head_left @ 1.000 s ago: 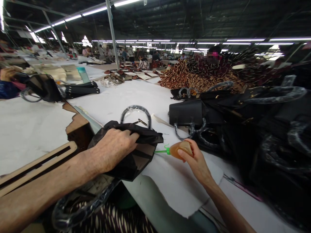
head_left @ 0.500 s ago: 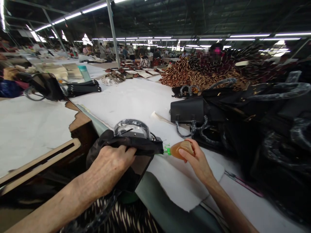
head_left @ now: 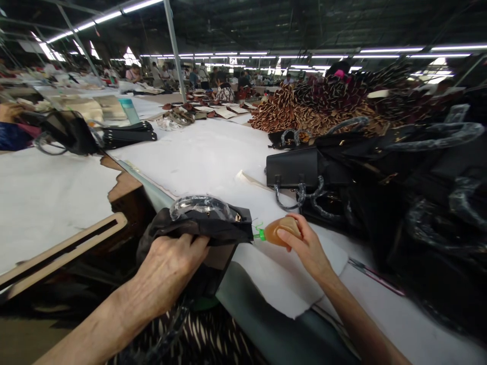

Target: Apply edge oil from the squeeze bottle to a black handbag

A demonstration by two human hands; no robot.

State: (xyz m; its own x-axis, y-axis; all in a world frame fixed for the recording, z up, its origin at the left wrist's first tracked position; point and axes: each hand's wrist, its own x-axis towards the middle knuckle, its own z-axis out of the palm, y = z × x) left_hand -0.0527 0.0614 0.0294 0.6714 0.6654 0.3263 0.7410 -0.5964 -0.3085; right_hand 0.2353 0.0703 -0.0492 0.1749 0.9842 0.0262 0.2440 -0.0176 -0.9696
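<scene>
A black handbag lies at the table edge, its handle wrapped in clear plastic. My left hand is closed on the bag's dark fabric, with some fingertips hidden in the folds. In my right hand is a squeeze bottle of amber liquid, gripped between thumb and fingers and tipped sideways. Its green nozzle points left, at the right end of the bag's edge; I cannot tell whether the tip touches it.
Black handbags with wrapped handles are heaped on the right. A pink-handled tool lies near them. Brown leather pieces are piled behind. At the left are a slotted wooden strip, a teal bottle and another person's hand.
The bag's handle has tipped lower and to the left, and more of the bag's right edge shows. Both hands keep their grip, and the view has shifted slightly.
</scene>
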